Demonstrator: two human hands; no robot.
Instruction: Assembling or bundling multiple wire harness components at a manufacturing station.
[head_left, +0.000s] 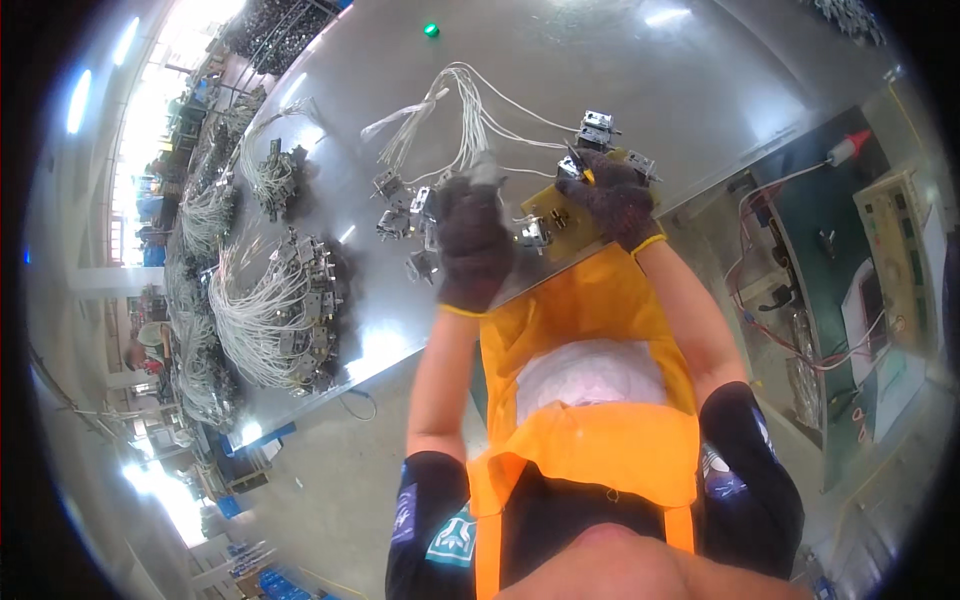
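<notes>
Two dark knit-gloved hands, left hand (472,240) closed around white wires (470,120), right hand (615,195) apparently pinching small cutters (577,165).

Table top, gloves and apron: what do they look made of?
Table top: likely polished sheet metal, grey with bright glare. Gloves on left hand and right hand: dark knit fabric, yellow cuffs. Apron: orange, smooth, probably coated cloth or plastic.

One view only, from the person's head, looking steeply down over chest and orange apron (585,440) onto the metal table (560,70). It sits close above both hands (545,215). The fisheye lens bends the table's edges; a dark rim rings the picture.
</notes>
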